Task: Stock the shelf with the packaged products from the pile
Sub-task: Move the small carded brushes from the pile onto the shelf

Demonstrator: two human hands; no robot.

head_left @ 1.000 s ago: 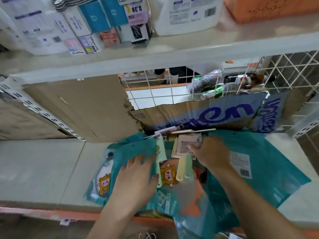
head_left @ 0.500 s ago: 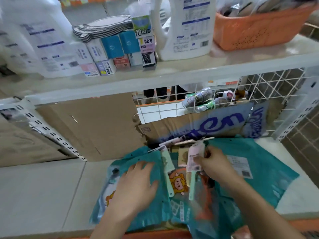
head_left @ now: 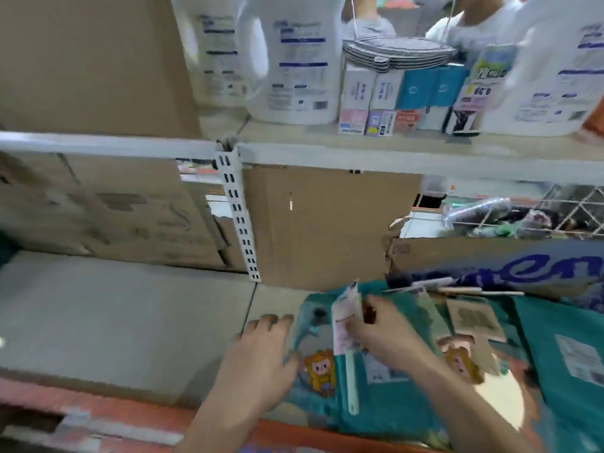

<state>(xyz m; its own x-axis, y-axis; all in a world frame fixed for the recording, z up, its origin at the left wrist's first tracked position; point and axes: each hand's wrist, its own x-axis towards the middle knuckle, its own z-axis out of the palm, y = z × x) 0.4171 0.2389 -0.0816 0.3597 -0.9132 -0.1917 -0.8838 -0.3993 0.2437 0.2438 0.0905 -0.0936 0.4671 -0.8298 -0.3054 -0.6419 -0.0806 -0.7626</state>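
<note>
Shelf edge: the orange front lip (head_left: 137,416) of the lower shelf runs nearest the onlooker; the grey shelf board (head_left: 114,322) behind it lies bare to the left of the hands.
Left hand (head_left: 261,361): palm down at the left border of the pile, fingers (head_left: 271,320) loosely spread and resting on the shelf board and the edge of a teal pack; it grips nothing.
Right hand (head_left: 382,335): fingers pinching the card top of a slim packaged product (head_left: 344,325); the pale green handle hangs below the card, and the item stands tilted, lifted clear of the pile at its upper end.
Pile: teal packs with a cartoon print (head_left: 385,397) lie flat on the shelf, overlapping; further carded items (head_left: 474,318) rest on them to the right, near the back.
Behind the pile: a torn cardboard sheet with blue lettering (head_left: 490,259) leans against the wire back panel (head_left: 575,207); plain brown cardboard (head_left: 327,223) lines the rear to the left.
Upper shelf: white jugs (head_left: 300,60) and small boxes (head_left: 392,93) stand in a row, well apart from the hands.
Step in hand: judged as pick-up of one carded item, placement not yet made.
Next move: appears to call for carrying the item left to the bare board and setting it square, with the left hand steadying the pile. The view is blurred, so the print on the card cannot be read.
</note>
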